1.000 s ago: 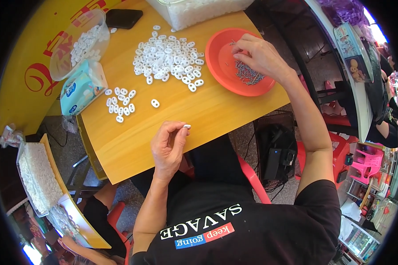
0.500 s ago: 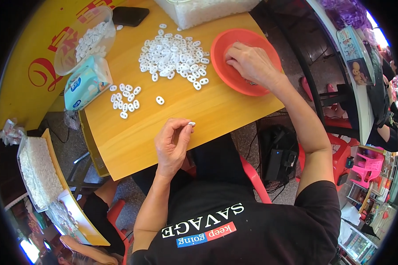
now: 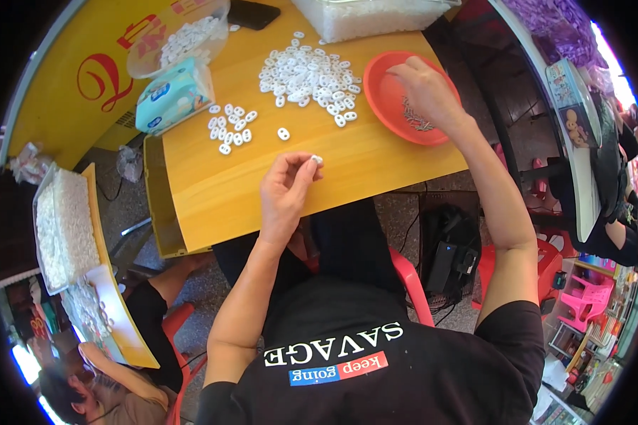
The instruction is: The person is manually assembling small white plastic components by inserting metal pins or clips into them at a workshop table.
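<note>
Between the thumb and fingers of my left hand is a small white plastic piece, held just above the table's near edge. My right hand is over the red bowl at the right, its fingers bent together inside the rim. Whatever they pinch is too small to make out. Thin metal pins lie in the bowl under that hand. A big pile of white oval two-hole pieces covers the table's middle. Left of it are a smaller group and one single piece.
At the table's far left stand a tissue pack and a clear tub of white pieces. A phone and a clear bin are at the back. Another person works at a side table on the left.
The view has shifted, so the table sits higher and farther right. My right hand has drawn toward the bowl's far side, baring the pins. My left hand still pinches its white piece.
</note>
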A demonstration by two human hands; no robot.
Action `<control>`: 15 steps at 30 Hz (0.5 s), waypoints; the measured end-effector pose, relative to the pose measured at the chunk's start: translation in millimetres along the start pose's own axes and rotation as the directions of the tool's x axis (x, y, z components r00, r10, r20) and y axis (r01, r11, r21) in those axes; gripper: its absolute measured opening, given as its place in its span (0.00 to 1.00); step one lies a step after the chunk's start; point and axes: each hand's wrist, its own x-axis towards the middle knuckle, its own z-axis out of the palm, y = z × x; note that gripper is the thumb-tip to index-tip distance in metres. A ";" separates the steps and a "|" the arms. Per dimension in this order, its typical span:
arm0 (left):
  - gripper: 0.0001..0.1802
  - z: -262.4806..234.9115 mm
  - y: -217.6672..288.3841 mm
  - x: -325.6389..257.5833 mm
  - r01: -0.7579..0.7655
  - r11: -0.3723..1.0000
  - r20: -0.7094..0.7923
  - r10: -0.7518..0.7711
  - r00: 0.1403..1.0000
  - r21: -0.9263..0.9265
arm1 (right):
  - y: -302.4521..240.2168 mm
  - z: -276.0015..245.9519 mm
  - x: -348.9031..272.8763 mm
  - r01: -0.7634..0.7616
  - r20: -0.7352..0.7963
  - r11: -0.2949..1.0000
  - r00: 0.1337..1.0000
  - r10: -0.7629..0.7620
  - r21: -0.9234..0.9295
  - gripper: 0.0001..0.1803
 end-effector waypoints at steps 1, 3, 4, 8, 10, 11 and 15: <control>0.07 -1.3 -0.4 1.7 0.021 0.998 -0.015 -0.022 1.000 -0.067 | -1.7 -5.0 -0.8 0.010 -0.001 1.000 1.000 -0.010 0.006 0.11; 0.07 -3.2 1.8 3.3 0.044 0.987 -0.037 -0.050 0.998 -0.153 | -20.8 -23.1 2.7 -0.074 -0.128 0.964 0.986 0.110 0.254 0.09; 0.07 -4.4 4.4 1.2 0.038 0.988 -0.054 -0.047 0.997 -0.148 | -36.9 -27.7 4.3 -0.104 -0.175 0.931 0.969 0.174 0.351 0.08; 0.07 -2.6 20.7 -8.8 0.036 0.958 -0.030 -0.046 0.998 -0.285 | -105.2 -32.4 -6.9 -0.262 0.119 0.397 0.929 0.351 0.880 0.08; 0.07 -3.3 28.8 -14.6 0.032 0.949 -0.030 -0.043 0.999 -0.313 | -141.8 -21.1 -14.7 -0.291 0.234 0.149 0.919 0.317 0.945 0.09; 0.07 -4.1 33.2 -17.9 0.028 0.943 -0.028 -0.039 0.999 -0.333 | -158.1 -17.2 -17.8 -0.351 0.310 0.086 0.898 0.312 0.932 0.08; 0.08 -13.3 43.0 -28.8 -0.002 0.928 -0.028 -0.009 1.000 -0.373 | -196.3 -3.0 -20.2 -0.371 0.376 -0.062 0.900 0.221 0.926 0.09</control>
